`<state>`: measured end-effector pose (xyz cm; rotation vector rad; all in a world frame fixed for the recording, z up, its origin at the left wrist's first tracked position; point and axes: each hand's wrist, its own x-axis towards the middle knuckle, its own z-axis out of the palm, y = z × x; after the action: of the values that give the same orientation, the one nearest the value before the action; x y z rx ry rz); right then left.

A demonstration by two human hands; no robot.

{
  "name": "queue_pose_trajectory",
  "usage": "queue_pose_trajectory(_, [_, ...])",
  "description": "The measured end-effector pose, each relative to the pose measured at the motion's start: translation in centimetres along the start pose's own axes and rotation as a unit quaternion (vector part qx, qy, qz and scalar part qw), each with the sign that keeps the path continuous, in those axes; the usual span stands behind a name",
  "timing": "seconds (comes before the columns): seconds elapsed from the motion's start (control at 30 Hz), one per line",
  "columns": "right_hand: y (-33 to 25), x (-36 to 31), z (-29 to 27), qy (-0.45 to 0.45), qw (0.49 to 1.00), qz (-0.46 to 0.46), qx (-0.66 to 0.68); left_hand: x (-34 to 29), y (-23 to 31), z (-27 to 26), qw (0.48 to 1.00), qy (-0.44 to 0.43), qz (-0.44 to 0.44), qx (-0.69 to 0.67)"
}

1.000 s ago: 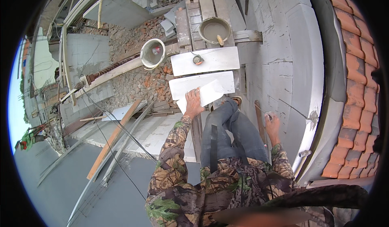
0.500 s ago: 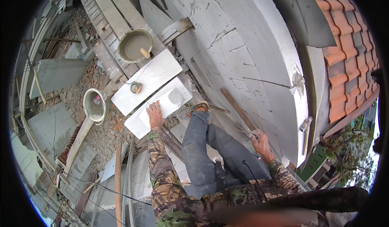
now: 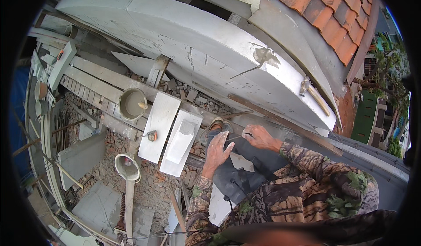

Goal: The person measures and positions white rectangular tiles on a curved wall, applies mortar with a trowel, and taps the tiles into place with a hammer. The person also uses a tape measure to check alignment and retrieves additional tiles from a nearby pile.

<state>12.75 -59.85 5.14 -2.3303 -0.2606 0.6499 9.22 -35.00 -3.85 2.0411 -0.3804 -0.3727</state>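
Note:
My right hand (image 3: 259, 137) is closed in a pinch on a thin grey metal tool (image 3: 236, 137), mostly covered by the fingers. Close by, my left hand (image 3: 215, 154) is raised with its fingers stretched out and nothing visibly in them; whether it touches the tool's tip I cannot tell. Left of my hands lie two long white blocks, the nearer block (image 3: 172, 169) carrying a smaller white piece (image 3: 179, 146) with a grey patch at one end. On the farther block (image 3: 161, 118) rests a small round orange-and-grey object (image 3: 151, 136), possibly a tape measure.
A mortar bucket (image 3: 121, 107) with a handle sticking out stands on planks (image 3: 94, 88). Another bucket (image 3: 117, 168) sits near brick rubble (image 3: 158, 189). A hammer (image 3: 316, 97) lies on top of the white block wall (image 3: 201, 57). A wooden strip (image 3: 280, 122) runs along the wall's foot.
My left hand has lifted off the small white piece and moved right. My right hand has come inward with the thin tool, toward the left hand. The whole view has turned.

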Motion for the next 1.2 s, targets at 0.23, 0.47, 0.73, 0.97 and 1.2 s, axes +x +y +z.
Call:
queue_pose_trajectory(0.23, [-1.7, -2.7, -4.6, 0.093, 0.996, 0.008, -0.007, 2.6, 9.1, 1.6, 0.998, 0.056, -0.003, -0.004])
queue_pose_trajectory(0.47, [11.7, -12.5, -18.3, 0.344, 0.852, 0.196, -0.343, -1.5, 0.4, -1.8, 0.937, 0.243, -0.247, 0.043])
queue_pose_trajectory(0.73, [20.3, -14.4, -21.2, 0.200, 0.889, 0.203, -0.359, -1.9, -16.1, -5.5, 0.825, 0.372, -0.385, -0.182])
queue_pose_trajectory(0.97, [13.1, -16.7, -19.3, 0.349, 0.891, 0.187, -0.223, 2.3, -24.3, -5.5, 0.910, 0.169, -0.370, 0.083])
queue_pose_trajectory(1.2, [4.3, -10.7, -3.3, 0.006, 0.946, 0.312, 0.090, 4.8, -32.2, -1.7, 0.936, 0.039, -0.320, 0.140])
